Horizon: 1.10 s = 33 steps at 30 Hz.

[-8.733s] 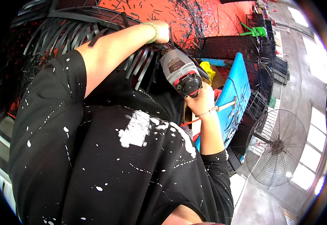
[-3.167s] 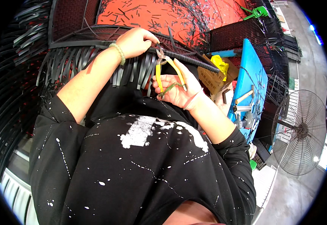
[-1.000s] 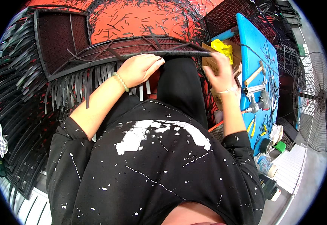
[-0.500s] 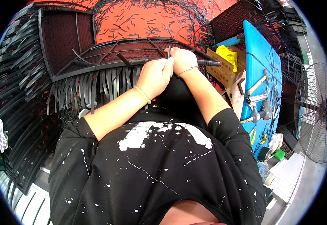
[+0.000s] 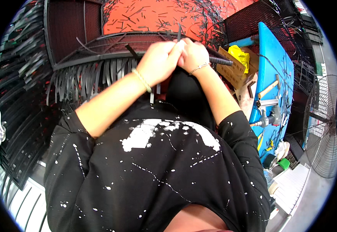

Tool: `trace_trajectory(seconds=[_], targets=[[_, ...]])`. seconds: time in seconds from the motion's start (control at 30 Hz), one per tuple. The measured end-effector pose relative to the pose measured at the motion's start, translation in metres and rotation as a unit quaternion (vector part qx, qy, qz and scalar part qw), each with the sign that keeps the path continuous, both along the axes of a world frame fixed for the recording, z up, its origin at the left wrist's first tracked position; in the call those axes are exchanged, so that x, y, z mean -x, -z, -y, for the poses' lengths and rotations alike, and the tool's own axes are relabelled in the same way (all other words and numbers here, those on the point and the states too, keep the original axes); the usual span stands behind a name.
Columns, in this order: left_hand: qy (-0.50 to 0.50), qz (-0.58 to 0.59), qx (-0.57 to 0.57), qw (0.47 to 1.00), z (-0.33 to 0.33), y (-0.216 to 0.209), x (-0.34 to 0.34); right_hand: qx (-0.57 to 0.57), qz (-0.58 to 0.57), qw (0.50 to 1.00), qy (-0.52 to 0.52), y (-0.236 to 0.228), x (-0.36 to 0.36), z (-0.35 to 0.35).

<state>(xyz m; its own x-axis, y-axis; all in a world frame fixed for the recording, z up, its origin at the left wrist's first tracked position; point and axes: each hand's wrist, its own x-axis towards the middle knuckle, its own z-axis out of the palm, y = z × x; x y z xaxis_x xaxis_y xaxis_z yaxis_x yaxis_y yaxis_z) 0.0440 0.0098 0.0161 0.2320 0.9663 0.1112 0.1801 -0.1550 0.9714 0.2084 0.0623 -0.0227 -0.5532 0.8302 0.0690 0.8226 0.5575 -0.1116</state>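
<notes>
Black flat strip (image 5: 179, 33) stands upright between the two hands, over the near rail of the woven frame (image 5: 87, 59), with the left hand's (image 5: 158, 58) fingers closed on its lower end, while whether the right hand's (image 5: 194, 55) curled fingers also grip, I cannot tell.

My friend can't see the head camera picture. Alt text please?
A person's left hand and right hand meet at a dark strip sticking up by a black woven frame. Flat black strips hang along its near edge; black scraps litter a red surface beyond. At right are a blue tabletop with a hammer, and a big fan.
</notes>
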Motion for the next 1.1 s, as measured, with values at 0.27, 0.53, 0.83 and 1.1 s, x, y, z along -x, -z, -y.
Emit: trace_trajectory(seconds=[0.27,0.53,0.83,1.1], targets=[[0.009,-0.052,-0.016,0.998,-0.048,0.015,0.030,-0.179,-0.211,0.943,-0.185,-0.026,0.002,0.004],[0.029,-0.188,-0.012,0.982,-0.052,0.024,0.048,-0.161,-0.190,0.953,-0.171,-0.015,0.017,-0.023],[0.030,-0.416,-0.085,0.905,-0.012,0.031,0.063,-0.075,-0.303,0.948,-0.061,0.005,0.028,-0.034],[0.023,-0.437,-0.074,0.896,-0.012,0.032,0.059,0.388,-0.478,0.778,0.123,0.020,0.032,-0.043]])
